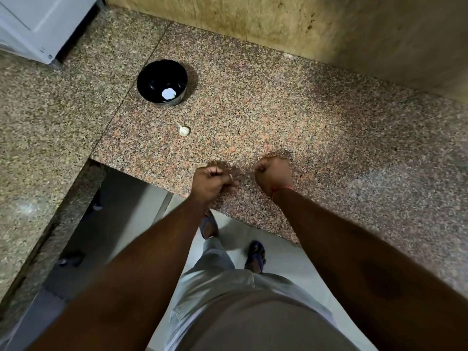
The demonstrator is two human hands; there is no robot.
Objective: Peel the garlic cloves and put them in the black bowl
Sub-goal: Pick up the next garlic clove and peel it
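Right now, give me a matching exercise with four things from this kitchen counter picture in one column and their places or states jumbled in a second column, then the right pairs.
Column one:
1. round black bowl
2. unpeeled white garlic clove
3. left hand
4. right hand

Column two:
A. fist with an orange thread at the wrist
B. lies alone on the speckled granite counter
C. pinches a small pale bit
D. has something white lying inside

Pairs: 1-D, 2-B, 3-C, 4-A
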